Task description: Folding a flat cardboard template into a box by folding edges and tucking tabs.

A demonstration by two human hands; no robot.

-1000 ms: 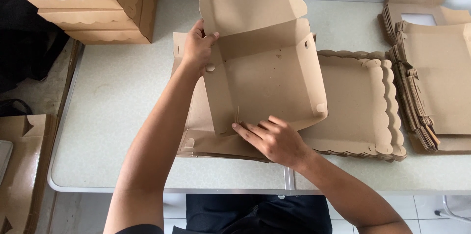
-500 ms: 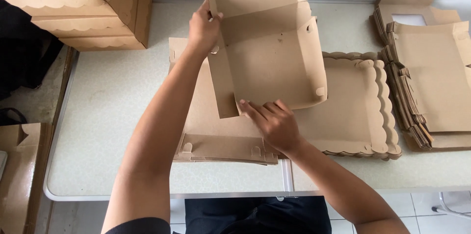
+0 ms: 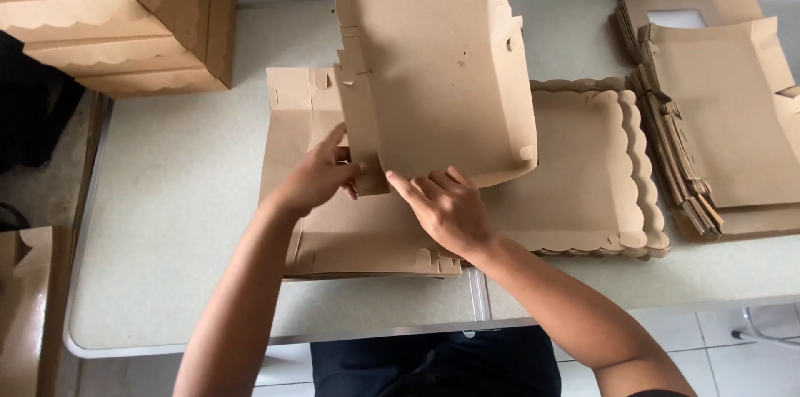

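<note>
A brown cardboard box blank (image 3: 442, 72) is held up, tilted, over the table, with its side walls partly folded up. My left hand (image 3: 321, 174) pinches its lower left corner flap. My right hand (image 3: 446, 205) grips the near edge beside it, fingers pressed on the cardboard. Beneath them lies a stack of flat blanks (image 3: 350, 230) with slotted tabs along the edges.
A stack of scalloped-edge lids (image 3: 596, 189) lies to the right. Further right is a pile of folded cardboard pieces (image 3: 717, 114). Finished closed boxes (image 3: 117, 22) are stacked at the back left of the pale table (image 3: 183, 222). Another brown carton (image 3: 25, 305) stands on the floor at left.
My left hand has come down from the box's upper left edge to its lower left corner. The box has lifted and tilted more upright; my right hand stays at the near edge.
</note>
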